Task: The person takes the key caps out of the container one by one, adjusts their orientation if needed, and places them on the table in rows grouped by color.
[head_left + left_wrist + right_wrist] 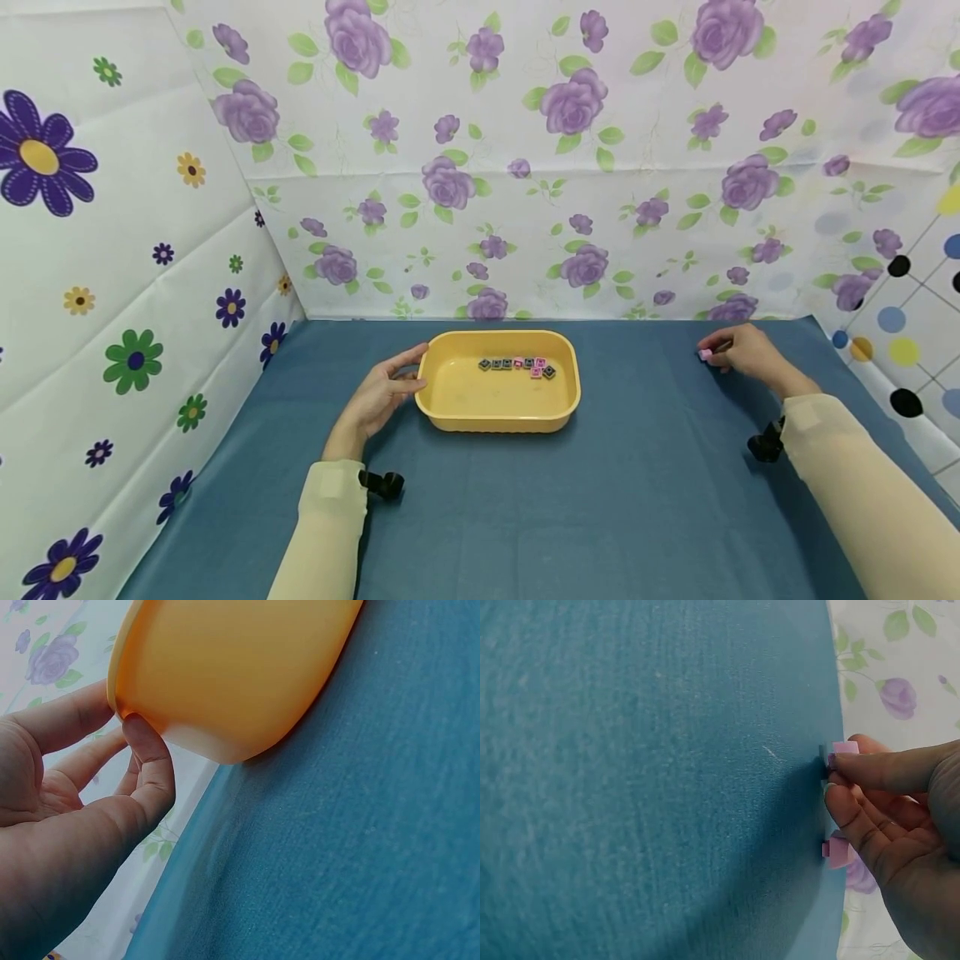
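Pink block (705, 355) pinched, far right of cloth (622, 475); tray (487, 408) gripped.
Right hand (757, 354) pinched 1 block between thumb and fingers, contact with cloth unclear; 2nd block (840, 851) sat near. Held block looked near-cubic, no clear long axis, stub toward cloth. Left hand (378, 396) pinched tray's left rim; tray's long axis ran left-right, mouth up. Step judged: pickup; next move likely called for a firm pinch, clean lift.
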Demonstrator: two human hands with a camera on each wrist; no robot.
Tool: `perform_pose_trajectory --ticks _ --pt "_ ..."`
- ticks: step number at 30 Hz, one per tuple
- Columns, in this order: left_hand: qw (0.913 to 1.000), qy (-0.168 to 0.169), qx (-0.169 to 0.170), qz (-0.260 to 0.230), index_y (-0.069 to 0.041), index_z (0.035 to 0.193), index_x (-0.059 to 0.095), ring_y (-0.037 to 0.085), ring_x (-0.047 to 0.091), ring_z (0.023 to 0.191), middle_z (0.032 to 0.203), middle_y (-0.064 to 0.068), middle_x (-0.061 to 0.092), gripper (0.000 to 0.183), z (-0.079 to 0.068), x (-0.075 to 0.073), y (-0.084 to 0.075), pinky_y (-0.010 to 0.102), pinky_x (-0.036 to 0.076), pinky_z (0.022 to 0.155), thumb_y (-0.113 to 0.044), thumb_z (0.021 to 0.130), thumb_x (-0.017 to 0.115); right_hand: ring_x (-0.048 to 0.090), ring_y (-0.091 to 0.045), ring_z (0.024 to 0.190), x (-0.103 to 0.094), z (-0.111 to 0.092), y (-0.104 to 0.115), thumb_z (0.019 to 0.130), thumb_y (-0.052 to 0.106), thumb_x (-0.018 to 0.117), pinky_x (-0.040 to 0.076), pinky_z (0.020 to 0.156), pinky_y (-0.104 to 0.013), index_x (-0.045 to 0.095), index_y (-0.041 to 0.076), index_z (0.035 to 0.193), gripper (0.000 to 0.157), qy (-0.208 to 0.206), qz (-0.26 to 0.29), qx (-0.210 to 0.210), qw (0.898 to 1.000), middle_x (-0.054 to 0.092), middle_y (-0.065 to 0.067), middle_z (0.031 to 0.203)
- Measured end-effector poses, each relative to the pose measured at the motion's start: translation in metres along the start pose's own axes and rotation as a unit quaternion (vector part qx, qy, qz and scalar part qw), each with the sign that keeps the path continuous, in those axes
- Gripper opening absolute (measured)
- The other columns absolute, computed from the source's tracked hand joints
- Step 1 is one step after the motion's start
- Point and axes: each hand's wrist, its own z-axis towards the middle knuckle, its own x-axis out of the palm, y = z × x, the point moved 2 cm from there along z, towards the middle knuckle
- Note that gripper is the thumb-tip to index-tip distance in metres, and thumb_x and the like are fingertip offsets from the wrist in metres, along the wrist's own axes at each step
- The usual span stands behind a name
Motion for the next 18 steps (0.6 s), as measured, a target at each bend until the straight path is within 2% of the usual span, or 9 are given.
perform_pose_trajectory --ticks 7,18 --pt "1.0 0.0 0.0 -0.004 -0.014 0.162 0.041 0.019 0.057 0.105 0.154 0.016 0.04 0.068 0.0002 0.0008 -0.0008 0.039 0.042 0.102 0.004 0.1 0.063 0.07 -0.024 0.079 0.0026 0.0011 0.0006 0.097 0.002 0.068 0.058 0.07 -0.043 0.068 -0.012 0.125 0.031 -0.006 -0.022 -0.001 1.0 0.071 -0.026 0.107" --pt "1.0 -0.002 -0.001 0.004 -0.014 0.162 0.041 0.023 0.056 0.111 0.153 0.016 0.042 0.068 0.0002 0.0004 -0.0001 0.037 0.044 0.101 0.003 0.1 0.064 0.071 -0.025 0.08 0.0009 0.0003 0.0012 0.098 0.002 0.068 0.058 0.071 -0.044 0.066 -0.014 0.127 0.033 -0.003 -0.022 0.0 1.0 0.07 -0.029 0.11"
